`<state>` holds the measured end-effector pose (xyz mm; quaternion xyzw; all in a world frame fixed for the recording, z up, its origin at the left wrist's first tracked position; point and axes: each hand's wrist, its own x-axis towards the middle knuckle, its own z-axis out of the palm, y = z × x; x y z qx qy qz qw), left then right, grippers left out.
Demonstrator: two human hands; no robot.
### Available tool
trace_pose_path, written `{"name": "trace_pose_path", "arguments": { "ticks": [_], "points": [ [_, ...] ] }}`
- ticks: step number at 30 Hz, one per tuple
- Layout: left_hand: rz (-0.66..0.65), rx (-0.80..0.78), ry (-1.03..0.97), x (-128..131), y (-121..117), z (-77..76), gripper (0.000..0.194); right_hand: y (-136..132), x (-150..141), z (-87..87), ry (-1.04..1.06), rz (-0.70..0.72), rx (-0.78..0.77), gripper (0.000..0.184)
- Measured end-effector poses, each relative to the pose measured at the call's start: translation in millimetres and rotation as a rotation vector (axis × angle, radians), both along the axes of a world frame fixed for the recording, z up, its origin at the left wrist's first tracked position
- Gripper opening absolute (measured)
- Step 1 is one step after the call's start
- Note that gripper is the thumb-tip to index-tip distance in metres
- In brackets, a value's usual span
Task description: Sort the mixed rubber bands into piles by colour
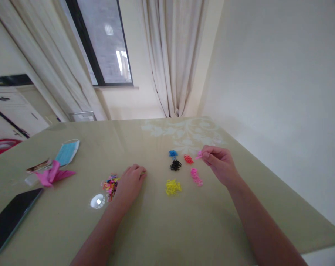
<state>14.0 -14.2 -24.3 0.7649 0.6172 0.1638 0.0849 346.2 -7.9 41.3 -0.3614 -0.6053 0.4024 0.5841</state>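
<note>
Before pale curtains [174, 55], the table [162, 229] (glossy, greenish) bears a yellow pile [173, 187].

Piles [173, 187] are yel, blk, blu, red, pnk; tbl [167, 229] wht-floral.

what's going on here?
A person is handling small colored bits at a table. The right hand pinches some pink bits near the red pile. The left hand is beside the mixed multicolored pile, partly covering it; whether it grips anything is unclear. Between the hands are separate single-color piles: blue, black, red, pink and yellow. A phone and a face mask lie off to the left.
</note>
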Motion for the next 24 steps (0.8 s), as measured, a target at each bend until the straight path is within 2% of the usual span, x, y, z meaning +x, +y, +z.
{"name": "trace_pose_path", "arguments": {
  "ticks": [5,10,13,18,24],
  "points": [
    [-0.018,-0.041,-0.036,0,2,3.4,0.027,2,10,5.1,-0.176,0.075,-0.094,0.029],
    [-0.018,-0.023,-0.045,1,1,2.0,0.025,9,28,1.9,-0.572,0.317,-0.29,0.028],
    [-0.004,0.013,-0.108,1,2,-0.4,0.023,13,32,-4.1,-0.686,0.378,-0.326,0.023],
    [0.037,0.086,-0.259,5,3,5.1,0.02,18,34,-14.6,-0.767,0.33,-0.353,0.012],
    [-0.016,0.086,-0.554,15,-1,12.9,0.014,23,36,-19.7,-0.852,0.193,-0.314,0.005]
  ]
}}
